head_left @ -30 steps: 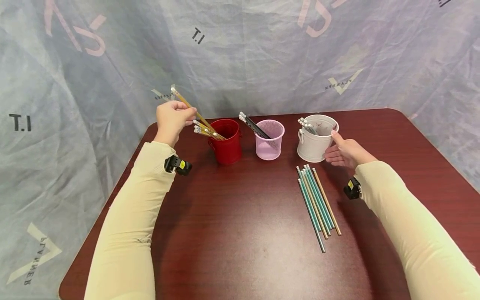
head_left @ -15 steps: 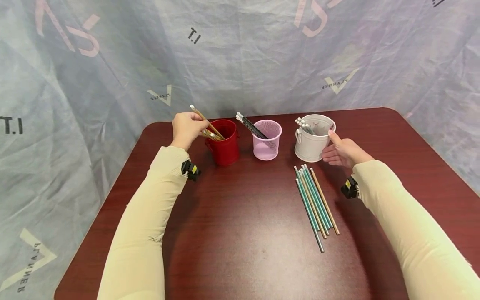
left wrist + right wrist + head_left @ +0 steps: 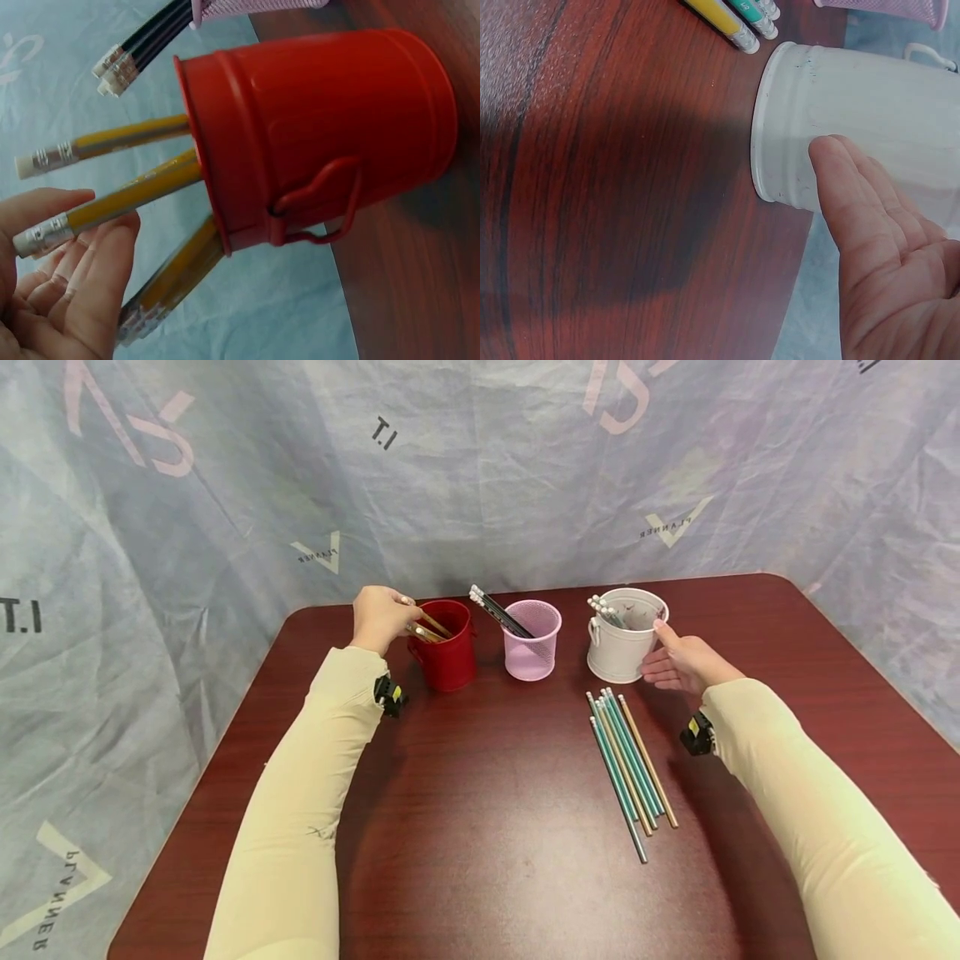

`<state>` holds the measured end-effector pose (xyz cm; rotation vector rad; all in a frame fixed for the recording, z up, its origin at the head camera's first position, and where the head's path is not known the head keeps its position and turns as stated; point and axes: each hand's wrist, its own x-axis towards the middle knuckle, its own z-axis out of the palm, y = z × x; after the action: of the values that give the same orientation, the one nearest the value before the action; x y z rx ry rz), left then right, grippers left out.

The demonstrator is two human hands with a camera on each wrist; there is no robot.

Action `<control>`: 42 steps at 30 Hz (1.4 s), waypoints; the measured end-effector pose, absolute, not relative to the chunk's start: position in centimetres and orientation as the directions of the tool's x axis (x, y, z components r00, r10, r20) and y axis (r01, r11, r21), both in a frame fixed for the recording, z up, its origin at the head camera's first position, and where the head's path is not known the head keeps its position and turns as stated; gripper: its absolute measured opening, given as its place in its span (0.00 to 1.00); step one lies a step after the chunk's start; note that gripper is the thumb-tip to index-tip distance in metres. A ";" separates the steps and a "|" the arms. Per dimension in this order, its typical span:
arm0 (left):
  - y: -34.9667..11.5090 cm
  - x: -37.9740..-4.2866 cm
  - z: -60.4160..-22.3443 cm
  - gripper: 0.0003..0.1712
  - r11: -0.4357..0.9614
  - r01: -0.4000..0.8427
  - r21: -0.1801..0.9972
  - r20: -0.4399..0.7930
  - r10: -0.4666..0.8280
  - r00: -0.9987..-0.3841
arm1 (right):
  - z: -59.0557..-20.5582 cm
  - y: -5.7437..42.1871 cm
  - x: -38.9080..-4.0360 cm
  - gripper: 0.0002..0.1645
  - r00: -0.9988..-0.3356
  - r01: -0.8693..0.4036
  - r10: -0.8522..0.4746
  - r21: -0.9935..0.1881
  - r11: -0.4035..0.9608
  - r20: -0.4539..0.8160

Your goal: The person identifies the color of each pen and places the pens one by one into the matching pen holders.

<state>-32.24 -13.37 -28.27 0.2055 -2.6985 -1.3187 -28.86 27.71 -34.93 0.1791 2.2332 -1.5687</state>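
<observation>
At the red metal bucket [image 3: 450, 662], my left hand [image 3: 381, 617] pinches a yellow pencil [image 3: 135, 195] near its eraser end. The pencil's other end is hidden inside the bucket. Other yellow pencils [image 3: 176, 274] lean out over the same rim, erasers up. My right hand [image 3: 693, 662] rests against the side of the white bucket [image 3: 618, 656] with its fingers straight and the thumb by the rim. Several pencils with white erasers [image 3: 606, 610] lean in that bucket.
Between the buckets stands a pink mesh cup [image 3: 530, 660] with black pencils [image 3: 498, 612] leaning left. Several green and gold pencils [image 3: 626, 760] lie side by side in front of the white bucket. A grey cloth [image 3: 480, 485] hangs behind the table [image 3: 480, 860].
My left hand has moved right and down, lowering the yellow pencil into the red bucket. The right hand has stayed at the white bucket. The head view has shifted slightly.
</observation>
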 end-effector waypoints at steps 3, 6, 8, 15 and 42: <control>-13.6 -32.0 -27.9 0.06 0.637 -0.065 0.768 0.077 -0.192 -0.978 | -35.0 27.7 -28.9 0.54 -0.909 0.331 -0.127 -0.872 0.362 -0.397; -13.9 -31.5 -27.3 0.08 0.688 -0.043 0.724 0.115 -0.182 -0.976 | -34.9 27.7 -28.9 0.54 -0.907 0.332 -0.131 -0.871 0.363 -0.400; -14.2 -31.1 -27.0 0.10 0.751 -0.027 0.660 0.151 -0.167 -0.974 | -34.9 27.7 -28.9 0.54 -0.907 0.332 -0.134 -0.872 0.360 -0.400; -15.2 -29.7 -26.0 0.15 0.866 0.061 0.497 0.307 -0.109 -0.945 | -34.9 27.8 -28.9 0.54 -0.909 0.324 -0.138 -0.875 0.359 -0.393; 8.0 -24.0 -37.1 0.18 0.846 0.457 0.277 -0.244 0.521 -0.818 | -35.0 28.5 -29.0 0.54 -0.912 0.324 -0.134 -0.881 0.344 -0.388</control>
<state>-23.99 8.02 -37.13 -0.9027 -3.3170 -0.3612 -28.96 28.48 -35.01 0.1673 2.2199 -1.5914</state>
